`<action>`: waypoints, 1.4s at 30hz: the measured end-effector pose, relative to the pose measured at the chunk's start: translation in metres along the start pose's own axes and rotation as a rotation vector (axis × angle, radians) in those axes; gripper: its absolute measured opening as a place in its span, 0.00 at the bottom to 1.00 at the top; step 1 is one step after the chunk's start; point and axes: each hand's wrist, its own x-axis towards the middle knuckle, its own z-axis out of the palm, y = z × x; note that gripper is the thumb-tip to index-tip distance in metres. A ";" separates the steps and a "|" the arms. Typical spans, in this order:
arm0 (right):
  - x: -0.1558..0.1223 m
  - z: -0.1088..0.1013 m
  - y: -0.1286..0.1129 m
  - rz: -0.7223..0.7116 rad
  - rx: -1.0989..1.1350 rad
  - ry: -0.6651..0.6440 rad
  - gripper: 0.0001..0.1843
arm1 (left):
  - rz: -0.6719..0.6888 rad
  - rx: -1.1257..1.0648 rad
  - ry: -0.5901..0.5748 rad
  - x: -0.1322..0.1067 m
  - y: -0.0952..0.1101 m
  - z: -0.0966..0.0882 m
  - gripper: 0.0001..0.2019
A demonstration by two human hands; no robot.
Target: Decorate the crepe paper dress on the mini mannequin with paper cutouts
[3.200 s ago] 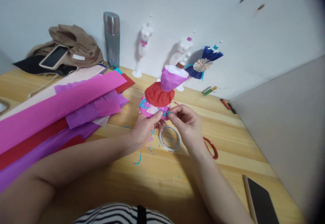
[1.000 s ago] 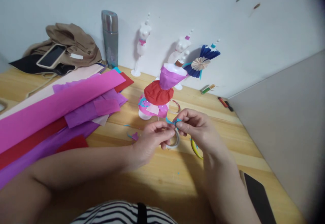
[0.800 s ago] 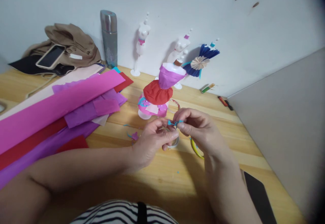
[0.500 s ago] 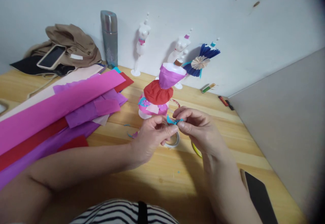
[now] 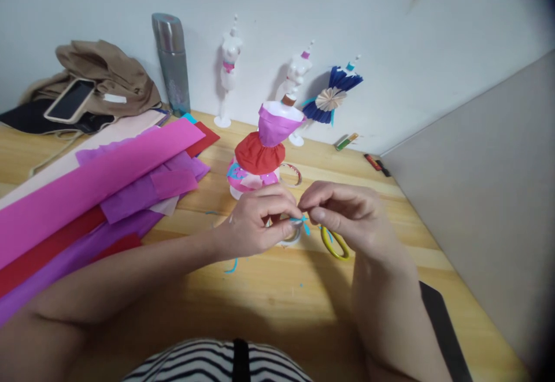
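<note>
My left hand pinches a small strip of blue crepe paper between thumb and fingers; one end dangles below. Close beside it, the fingertips of my right hand come together at the strip's upper edge; whatever lies between them is too small to make out. Behind the hands stands a small dress form in a purple paper top and a gathered red skirt. Under my fingers, partly hidden, is a roll of tape. Yellow-handled scissors lie below my right hand, their blades hidden.
Crepe paper sheets in pink, red and purple are piled at left. A bag with a phone and a grey bottle stand behind. White mannequins line the wall. Blue scraps and a dark tablet-like object lie nearer.
Both hands have shifted slightly; the left has turned, its back now more visible. The blue strip hangs lower, and a curled blue scrap now shows on the table. The view has shifted a little rightward.
</note>
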 end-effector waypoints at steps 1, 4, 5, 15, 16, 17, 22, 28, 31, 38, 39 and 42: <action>-0.001 -0.001 -0.002 -0.009 -0.038 -0.022 0.14 | -0.001 0.009 -0.010 0.000 0.002 0.000 0.06; -0.002 -0.003 -0.005 -0.052 -0.133 -0.082 0.10 | -0.003 0.021 -0.020 0.001 0.005 0.001 0.07; -0.002 -0.004 -0.005 -0.070 -0.154 -0.096 0.07 | -0.004 0.026 -0.020 0.002 0.006 0.001 0.08; -0.001 0.001 -0.005 -0.175 -0.347 -0.041 0.05 | -0.143 -0.088 -0.041 0.004 0.002 0.002 0.11; -0.001 0.001 -0.006 -0.187 -0.359 -0.039 0.05 | -0.168 -0.109 -0.043 0.003 0.001 0.002 0.11; -0.001 0.002 -0.006 -0.199 -0.372 -0.038 0.06 | -0.191 -0.129 -0.047 0.003 0.001 0.003 0.11; 0.000 0.007 -0.006 -0.237 -0.455 -0.072 0.09 | -0.311 -0.223 -0.072 0.002 0.000 0.006 0.11; 0.003 0.006 0.002 -0.304 -0.550 0.037 0.10 | -0.359 -0.331 -0.105 0.003 0.001 0.006 0.11; 0.004 -0.004 0.005 -0.267 -0.578 0.118 0.13 | -0.368 -0.334 -0.047 0.003 0.000 0.005 0.13; 0.008 -0.016 0.008 -0.212 -0.470 -0.240 0.21 | -0.394 -0.441 0.123 -0.001 -0.011 0.012 0.19; 0.007 -0.015 0.008 -0.217 -0.486 -0.175 0.18 | -0.405 -0.447 0.145 -0.001 -0.012 0.012 0.20; 0.004 -0.013 0.007 -0.189 -0.521 -0.059 0.21 | -0.425 -0.451 0.188 -0.002 -0.014 0.014 0.20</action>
